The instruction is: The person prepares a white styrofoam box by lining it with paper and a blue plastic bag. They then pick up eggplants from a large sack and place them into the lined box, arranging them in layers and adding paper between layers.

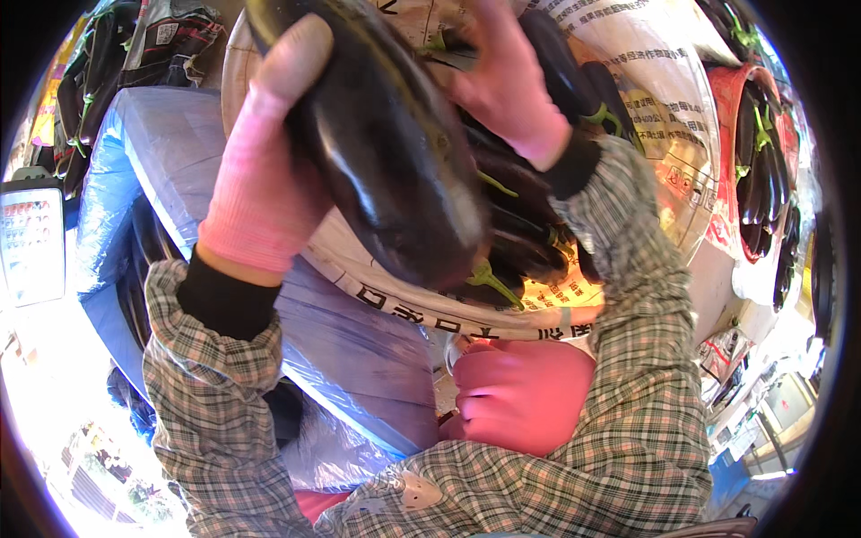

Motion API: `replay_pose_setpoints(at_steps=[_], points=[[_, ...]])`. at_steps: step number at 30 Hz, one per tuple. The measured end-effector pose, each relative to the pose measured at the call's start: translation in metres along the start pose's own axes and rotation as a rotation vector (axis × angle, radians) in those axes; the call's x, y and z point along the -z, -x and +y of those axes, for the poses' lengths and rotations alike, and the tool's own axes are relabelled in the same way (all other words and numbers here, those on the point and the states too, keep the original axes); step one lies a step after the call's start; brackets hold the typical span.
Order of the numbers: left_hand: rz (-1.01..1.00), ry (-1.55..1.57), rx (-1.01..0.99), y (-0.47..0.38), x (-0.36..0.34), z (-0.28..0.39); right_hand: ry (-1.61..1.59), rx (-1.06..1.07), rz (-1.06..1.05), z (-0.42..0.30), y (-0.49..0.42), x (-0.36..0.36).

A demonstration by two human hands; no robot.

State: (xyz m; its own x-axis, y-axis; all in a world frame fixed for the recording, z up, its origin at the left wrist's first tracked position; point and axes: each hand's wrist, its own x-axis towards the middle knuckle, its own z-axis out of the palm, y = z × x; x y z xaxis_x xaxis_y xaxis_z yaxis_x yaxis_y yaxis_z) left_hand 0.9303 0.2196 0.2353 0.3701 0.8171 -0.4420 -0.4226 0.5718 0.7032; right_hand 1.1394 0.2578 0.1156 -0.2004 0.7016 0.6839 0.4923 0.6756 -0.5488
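Observation:
My left hand (pixel 269 161), in a pink knit glove, grips a large dark eggplant (pixel 397 155), thumb on its upper side. The eggplant is close to the camera, above the rim of a round container lined with a printed white sack (pixel 403 319). My right hand (pixel 508 87), gloved in pink too and blurred, is raised over the container beside the eggplant; its fingers look spread, and I see nothing held in it. Several more eggplants (pixel 525 252) with green stems lie in the container under the right forearm.
A blue plastic-wrapped box (pixel 363 363) stands against the container at the left. Further left are bagged eggplants (pixel 101 74) and a bright panel, perhaps a scale display (pixel 32 245). At the right, a red-rimmed container (pixel 726 175) holds eggplants.

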Motion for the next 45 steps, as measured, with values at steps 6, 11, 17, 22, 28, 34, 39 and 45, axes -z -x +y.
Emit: replay_pose_setpoints(at_steps=[6,11,17,22,28,34,39,45], points=[[-0.127,-0.052,-0.082,0.091,0.046,0.021,0.110,-0.746,-0.413,-0.047,0.039,-0.109],[-0.021,-0.056,-0.210,0.190,0.075,0.060,0.394,-0.640,-0.391,0.013,0.056,-0.113],[0.137,-0.124,-0.297,0.328,0.123,0.080,0.355,-0.500,-0.341,0.084,0.002,0.034],[-0.243,0.339,-0.006,0.326,0.180,0.067,-0.339,-0.779,-0.366,0.040,0.008,0.113],[0.068,0.334,-0.020,0.335,0.200,-0.009,-0.856,-0.949,-0.224,0.002,0.045,0.121],[0.617,-0.037,-0.034,0.351,0.221,-0.111,0.568,-0.329,-0.152,0.019,-0.006,0.014],[0.734,-0.178,0.003,0.347,0.224,-0.122,0.260,-0.715,-0.518,0.030,0.029,-0.157],[0.588,-0.693,-0.051,0.343,0.214,-0.113,0.199,-0.537,-0.184,0.103,0.076,-0.139]])
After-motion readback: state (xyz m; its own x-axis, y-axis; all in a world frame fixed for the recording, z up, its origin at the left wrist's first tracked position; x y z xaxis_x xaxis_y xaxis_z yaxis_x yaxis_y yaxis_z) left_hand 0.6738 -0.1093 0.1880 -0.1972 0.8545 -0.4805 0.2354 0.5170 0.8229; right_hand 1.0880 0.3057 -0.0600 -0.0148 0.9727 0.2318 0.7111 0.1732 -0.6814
